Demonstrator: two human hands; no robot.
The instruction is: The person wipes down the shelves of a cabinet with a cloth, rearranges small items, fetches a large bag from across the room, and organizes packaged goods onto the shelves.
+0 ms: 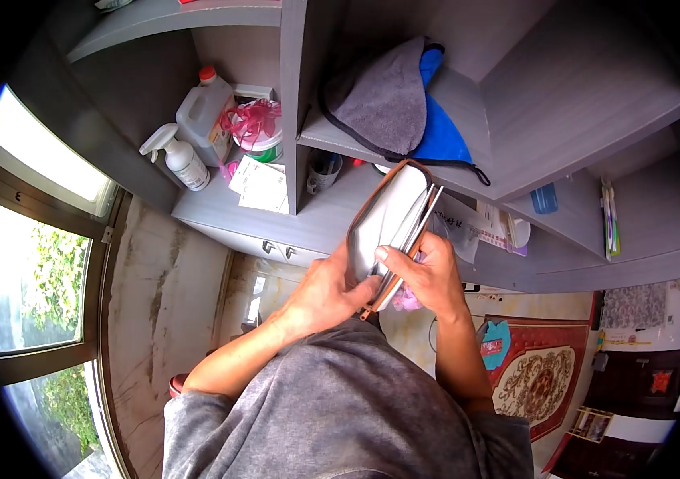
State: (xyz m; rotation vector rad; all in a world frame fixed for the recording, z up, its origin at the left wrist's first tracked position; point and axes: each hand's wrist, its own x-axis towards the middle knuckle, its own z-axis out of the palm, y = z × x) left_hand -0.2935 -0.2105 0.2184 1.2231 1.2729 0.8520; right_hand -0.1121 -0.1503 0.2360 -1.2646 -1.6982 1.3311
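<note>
A brown-edged zip wallet [392,209] lies open between my hands, in front of my chest. Its inside is pale, with thin white sheets or cards standing along the right side. My left hand [325,289] grips the wallet's lower left side, its thumb lying over the opening. On the right side my right hand [429,275] is closed round the wallet, with the thumb pressed in over the inner sheets. The fingers beneath the wallet are mostly hidden. Something pink shows just under my right hand.
Grey shelving holds a grey and blue cloth [388,100], a spray bottle [186,165], a red-capped jug [206,120], a white tub [260,144], papers [261,184] and a cup [324,173]. Toothbrushes [610,219] stand at right. A red patterned mat [538,371] lies on the floor.
</note>
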